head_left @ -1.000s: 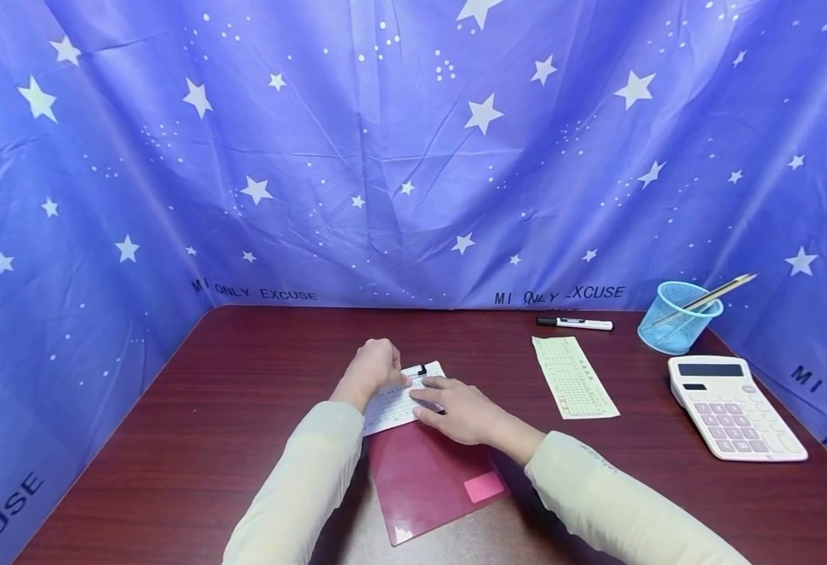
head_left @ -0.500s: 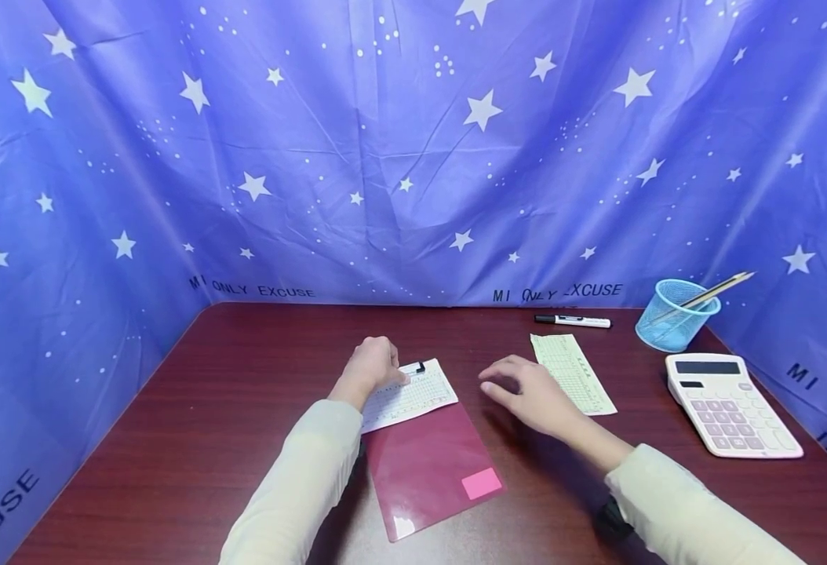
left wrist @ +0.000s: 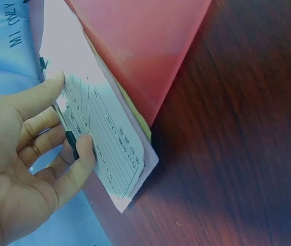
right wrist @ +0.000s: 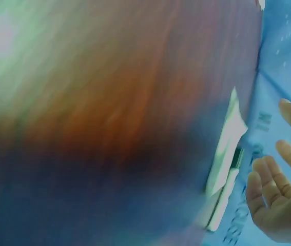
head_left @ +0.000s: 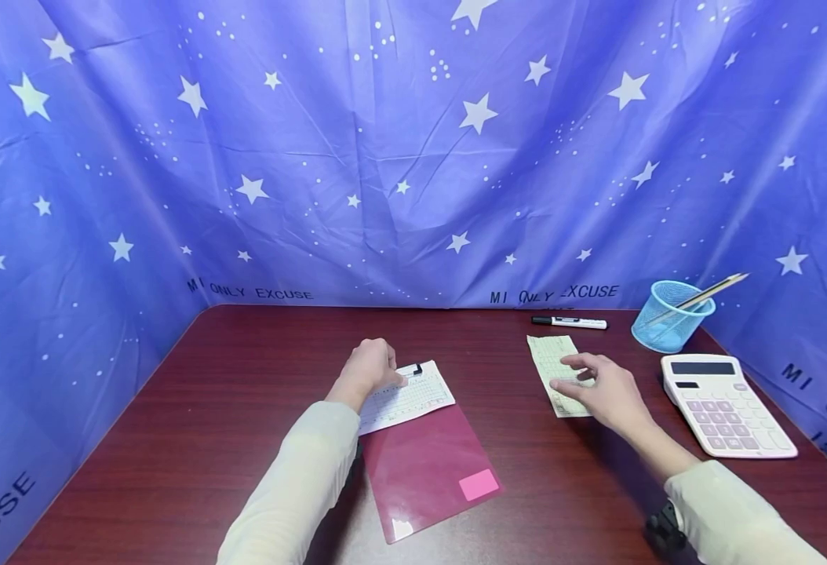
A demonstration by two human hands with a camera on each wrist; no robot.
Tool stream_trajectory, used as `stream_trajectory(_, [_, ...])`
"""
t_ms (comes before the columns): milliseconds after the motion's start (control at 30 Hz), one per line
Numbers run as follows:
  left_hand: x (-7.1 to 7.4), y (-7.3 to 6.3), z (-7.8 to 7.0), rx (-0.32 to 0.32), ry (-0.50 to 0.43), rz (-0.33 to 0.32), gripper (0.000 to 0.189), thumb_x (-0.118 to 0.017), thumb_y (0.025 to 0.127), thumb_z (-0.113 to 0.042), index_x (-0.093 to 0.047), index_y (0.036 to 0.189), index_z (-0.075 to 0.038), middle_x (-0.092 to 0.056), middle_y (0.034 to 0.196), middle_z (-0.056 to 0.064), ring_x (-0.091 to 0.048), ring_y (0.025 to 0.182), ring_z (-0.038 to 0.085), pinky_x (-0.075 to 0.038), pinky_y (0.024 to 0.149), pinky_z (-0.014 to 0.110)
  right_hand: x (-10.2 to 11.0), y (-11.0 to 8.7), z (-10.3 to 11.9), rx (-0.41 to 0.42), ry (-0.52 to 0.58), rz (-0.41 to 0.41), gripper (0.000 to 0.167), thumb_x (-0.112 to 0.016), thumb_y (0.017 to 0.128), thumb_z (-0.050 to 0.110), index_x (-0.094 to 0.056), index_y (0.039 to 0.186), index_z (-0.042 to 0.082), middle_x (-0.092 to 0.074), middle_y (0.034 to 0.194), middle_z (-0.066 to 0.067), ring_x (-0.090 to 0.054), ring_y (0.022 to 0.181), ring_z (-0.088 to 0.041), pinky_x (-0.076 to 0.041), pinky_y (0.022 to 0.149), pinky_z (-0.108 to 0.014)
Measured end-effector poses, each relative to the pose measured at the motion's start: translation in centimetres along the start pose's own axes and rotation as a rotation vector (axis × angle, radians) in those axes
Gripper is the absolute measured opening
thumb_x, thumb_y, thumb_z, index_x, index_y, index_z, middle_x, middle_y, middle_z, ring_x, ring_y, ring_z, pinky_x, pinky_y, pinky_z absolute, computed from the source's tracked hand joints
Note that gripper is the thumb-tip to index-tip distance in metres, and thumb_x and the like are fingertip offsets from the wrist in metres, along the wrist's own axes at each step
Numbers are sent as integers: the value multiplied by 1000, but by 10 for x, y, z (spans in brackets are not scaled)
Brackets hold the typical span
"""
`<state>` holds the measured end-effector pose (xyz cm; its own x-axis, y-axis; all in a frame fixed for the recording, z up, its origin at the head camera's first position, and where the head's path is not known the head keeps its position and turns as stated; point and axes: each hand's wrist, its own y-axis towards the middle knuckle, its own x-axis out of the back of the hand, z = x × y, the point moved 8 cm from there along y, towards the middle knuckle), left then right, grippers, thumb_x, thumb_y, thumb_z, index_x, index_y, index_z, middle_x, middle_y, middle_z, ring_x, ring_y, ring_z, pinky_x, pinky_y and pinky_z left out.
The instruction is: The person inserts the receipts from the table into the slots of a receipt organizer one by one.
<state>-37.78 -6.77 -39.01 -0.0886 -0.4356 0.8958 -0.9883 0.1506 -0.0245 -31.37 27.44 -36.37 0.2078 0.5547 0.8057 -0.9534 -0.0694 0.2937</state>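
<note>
On a maroon clipboard [head_left: 424, 471] lies a stack of printed forms [head_left: 417, 399], with white, pinkish and yellow layers showing in the left wrist view. My left hand [head_left: 369, 366] grips the clipboard at its top edge. Its thumb and a finger bear on the top sheet beside the black-ended clip [left wrist: 71, 141], while other fingers curl behind. To the right, my right hand [head_left: 610, 389] hovers over a pale green printed slip [head_left: 548, 361], covering part of it. Its thumb and fingers are spread and loosely bent, with nothing between them in the right wrist view.
A black-and-white marker [head_left: 570, 322] lies behind the slip. Farther right are a blue mesh pen cup [head_left: 668, 322] holding pencils and a white calculator [head_left: 727, 404]. Starry blue cloth [head_left: 413, 157] borders the dark wooden table [head_left: 194, 439] at the back and sides.
My right hand has left the forms on the clipboard and moved right to the green slip. My left hand has kept its grip at the clip.
</note>
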Motion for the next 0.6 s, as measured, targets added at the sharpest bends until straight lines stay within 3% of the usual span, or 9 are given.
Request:
stream_trajectory(267, [0,0,1,7,2,5,30,-92,75,-24,-65,70,-11,-61,72,-1,-56,74,19,-50,71,35,8,-3,-38,-108,-94,10,55,-82,84,36,-67,118,-5,-71,101,-26,-68,95,-41,-49,77,-52])
stream_trajectory(433, [0,0,1,4,-1,-2,30,-92,75,-23,-65,70,-11,-61,72,-1,-56,73,19,-50,70,35,7,-4,-55,-171,-122,88,66,-82,82,42,-64,120,-9,-68,106,-30,-64,99,-46,-48,79,-55])
stream_trajectory(600, [-1,0,1,4,3,0,31,-92,75,-23,-65,69,-11,-61,71,-1,-56,73,18,-49,70,35,3,-3,-62,-159,-161,175,77,-86,77,44,-61,121,-14,-65,108,-34,-60,101,-51,-47,83,-59])
